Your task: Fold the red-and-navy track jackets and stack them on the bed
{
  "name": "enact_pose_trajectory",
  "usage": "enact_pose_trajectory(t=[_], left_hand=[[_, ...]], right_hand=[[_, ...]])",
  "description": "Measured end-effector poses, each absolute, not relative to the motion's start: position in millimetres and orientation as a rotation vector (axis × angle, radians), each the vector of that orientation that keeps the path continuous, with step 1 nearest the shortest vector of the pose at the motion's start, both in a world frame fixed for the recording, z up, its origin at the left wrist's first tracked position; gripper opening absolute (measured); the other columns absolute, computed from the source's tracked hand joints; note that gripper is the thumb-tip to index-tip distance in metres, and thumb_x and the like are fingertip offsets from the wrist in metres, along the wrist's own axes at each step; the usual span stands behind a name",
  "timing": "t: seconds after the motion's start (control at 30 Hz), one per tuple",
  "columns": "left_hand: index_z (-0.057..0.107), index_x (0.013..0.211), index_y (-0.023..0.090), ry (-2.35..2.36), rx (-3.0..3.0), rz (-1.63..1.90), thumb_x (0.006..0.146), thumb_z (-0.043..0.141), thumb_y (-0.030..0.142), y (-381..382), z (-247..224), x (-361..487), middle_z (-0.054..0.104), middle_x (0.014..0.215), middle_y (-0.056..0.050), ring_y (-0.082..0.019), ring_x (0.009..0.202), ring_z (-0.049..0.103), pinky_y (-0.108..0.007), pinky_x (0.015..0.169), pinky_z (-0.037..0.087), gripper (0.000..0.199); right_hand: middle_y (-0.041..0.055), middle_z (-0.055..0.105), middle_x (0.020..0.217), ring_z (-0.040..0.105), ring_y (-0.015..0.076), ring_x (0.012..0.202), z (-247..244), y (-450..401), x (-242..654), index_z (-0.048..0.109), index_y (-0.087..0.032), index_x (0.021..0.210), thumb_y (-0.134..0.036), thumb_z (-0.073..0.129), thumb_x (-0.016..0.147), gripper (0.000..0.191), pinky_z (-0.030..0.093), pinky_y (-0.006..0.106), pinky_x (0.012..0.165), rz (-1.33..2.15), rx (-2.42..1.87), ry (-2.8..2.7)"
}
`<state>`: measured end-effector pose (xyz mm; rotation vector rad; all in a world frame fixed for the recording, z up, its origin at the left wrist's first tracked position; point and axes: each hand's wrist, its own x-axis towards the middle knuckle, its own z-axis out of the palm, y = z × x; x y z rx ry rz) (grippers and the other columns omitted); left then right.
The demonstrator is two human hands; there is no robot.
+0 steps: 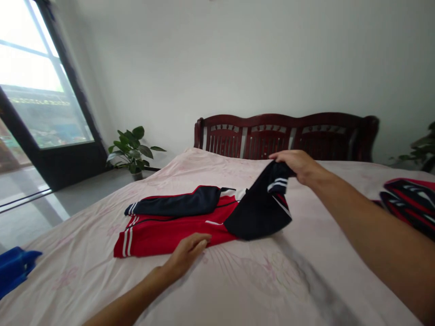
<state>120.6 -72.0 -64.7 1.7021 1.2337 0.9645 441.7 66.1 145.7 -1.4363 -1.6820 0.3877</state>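
A red and navy jacket (176, 228) with white stripes lies on the pink bed sheet (238, 285), its striped hem toward the left. One navy sleeve is laid along the body. My right hand (297, 164) is closed on the other navy sleeve (260, 208) near its striped cuff and holds it raised above the bed. My left hand (192, 252) rests at the jacket's near edge, fingers together and curled; whether it pinches the fabric is hidden.
Folded red and navy clothes (409, 203) lie at the right edge of the bed. Something blue (16, 269) is at the far left. Behind stand a dark wooden headboard (272, 136), a potted plant (132, 151) and a glass door (44, 90).
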Motion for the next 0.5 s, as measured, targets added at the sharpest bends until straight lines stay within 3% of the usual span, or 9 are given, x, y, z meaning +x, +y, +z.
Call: enact_pose_trajectory(t=[0.07,0.17,0.27,0.37,0.5], left_hand=[[0.056,0.134,0.024,0.923,1.217,1.011,0.091,0.042,0.063,-65.6,-55.4,145.0,0.066,0.126,-0.012,-0.029,0.117,0.060,-0.046,0.101,0.045,0.060],[0.049,0.139,0.025,0.691,0.787,1.075,0.086,0.034,0.077,-52.5,-49.1,145.9,0.062,0.134,-0.011,-0.030,0.125,0.057,-0.051,0.101,0.045,0.076],[0.057,0.130,0.018,0.712,0.657,1.089,0.084,0.041,0.074,-46.5,-55.2,115.4,0.069,0.124,-0.012,-0.029,0.123,0.059,-0.046,0.104,0.045,0.074],[0.063,0.119,0.012,0.790,0.542,1.016,0.083,0.056,0.062,-54.5,-61.8,89.2,0.075,0.107,-0.013,-0.030,0.112,0.066,-0.044,0.102,0.048,0.062],[0.066,0.114,0.013,0.933,0.628,0.904,0.074,0.075,0.032,-71.5,-61.3,89.2,0.077,0.099,-0.012,-0.029,0.098,0.072,-0.040,0.093,0.054,0.045]], right_hand=[[0.0079,0.072,0.090,0.066,0.0143,0.069,149.1,40.7,406.1,0.060,-0.013,0.127,-0.030,0.051,0.090,0.041,0.050,0.025,0.058,0.815,-1.248,-1.808],[0.0077,0.073,0.101,0.069,0.0174,0.084,127.8,7.3,383.5,0.035,-0.019,0.148,-0.042,0.057,0.089,0.066,0.054,0.028,0.066,1.276,-0.886,-1.905],[0.0101,0.071,0.110,0.067,0.0206,0.098,74.3,7.1,405.7,0.042,-0.016,0.144,-0.030,0.063,0.080,0.069,0.054,0.035,0.085,1.039,-1.080,-1.991],[0.0139,0.057,0.137,0.050,0.0279,0.128,12.2,30.9,443.3,0.053,-0.014,0.136,-0.011,0.058,0.063,0.073,0.039,0.041,0.108,0.592,-1.271,-2.215],[0.0071,0.049,0.147,0.040,0.0257,0.137,-36.3,53.1,463.4,0.054,-0.021,0.137,-0.004,0.048,0.055,0.084,0.027,0.042,0.116,0.334,-1.302,-2.435]])
